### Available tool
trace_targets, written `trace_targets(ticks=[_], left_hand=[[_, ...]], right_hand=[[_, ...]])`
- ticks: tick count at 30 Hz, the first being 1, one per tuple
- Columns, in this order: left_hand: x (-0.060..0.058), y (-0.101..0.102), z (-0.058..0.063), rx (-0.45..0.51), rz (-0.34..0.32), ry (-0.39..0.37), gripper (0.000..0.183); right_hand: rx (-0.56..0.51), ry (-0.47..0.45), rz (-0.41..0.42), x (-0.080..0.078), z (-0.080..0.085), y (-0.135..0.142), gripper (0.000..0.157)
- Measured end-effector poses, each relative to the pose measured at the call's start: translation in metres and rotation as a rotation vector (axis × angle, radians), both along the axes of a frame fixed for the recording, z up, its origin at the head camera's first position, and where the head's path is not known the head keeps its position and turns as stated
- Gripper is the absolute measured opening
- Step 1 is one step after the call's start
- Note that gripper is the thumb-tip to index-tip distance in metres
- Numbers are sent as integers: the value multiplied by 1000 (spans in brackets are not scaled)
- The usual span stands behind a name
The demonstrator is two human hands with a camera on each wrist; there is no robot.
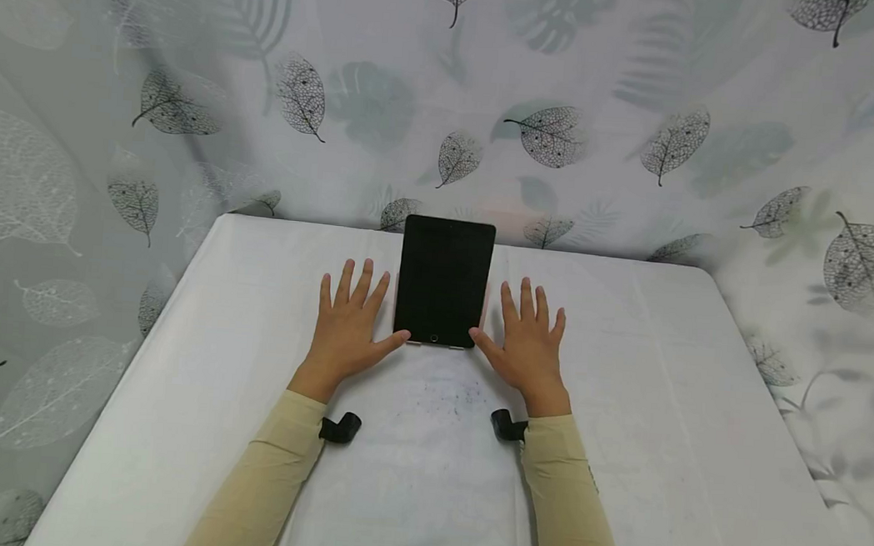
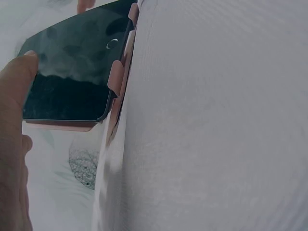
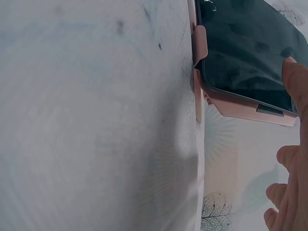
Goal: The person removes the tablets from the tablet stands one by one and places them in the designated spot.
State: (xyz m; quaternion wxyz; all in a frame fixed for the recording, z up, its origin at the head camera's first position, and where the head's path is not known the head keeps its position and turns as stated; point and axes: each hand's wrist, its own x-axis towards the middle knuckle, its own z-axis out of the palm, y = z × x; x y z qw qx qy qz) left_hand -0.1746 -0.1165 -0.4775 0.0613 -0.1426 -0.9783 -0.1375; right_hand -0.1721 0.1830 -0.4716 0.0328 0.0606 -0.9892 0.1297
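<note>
A black tablet (image 1: 445, 282) with a dark screen leans upright in a pink stand (image 2: 116, 78), whose small lips hold its lower edge. To its left, my left hand (image 1: 347, 326) has its fingers spread and straight, with the thumb by the lower left corner. My right hand (image 1: 530, 350) mirrors it on the other side, its thumb at the lower right corner. In both wrist views a thumb overlaps the tablet's screen (image 3: 255, 53); whether either thumb touches it I cannot tell. Most of the stand is hidden behind the tablet in the head view.
A white cloth (image 1: 424, 489) covers the table, with faint dark specks in front of the tablet. Behind and at the sides hangs a leaf-patterned curtain (image 1: 389, 78), close to the table's back edge. Black wrist devices (image 1: 341, 427) sit by both sleeves.
</note>
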Motion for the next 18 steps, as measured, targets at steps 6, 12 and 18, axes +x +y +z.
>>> trace_targets(ticks=[6, 12, 18], left_hand=[[-2, 2, -1, 66, -16, 9, 99], [-1, 8, -2, 242, -59, 46, 92], [2, 15, -2, 417, -106, 60, 89]], right_hand=[[-77, 59, 9, -2, 1, 0, 93], [-355, 185, 40, 0, 3, -8, 77], [-601, 185, 44, 2, 7, -21, 62]])
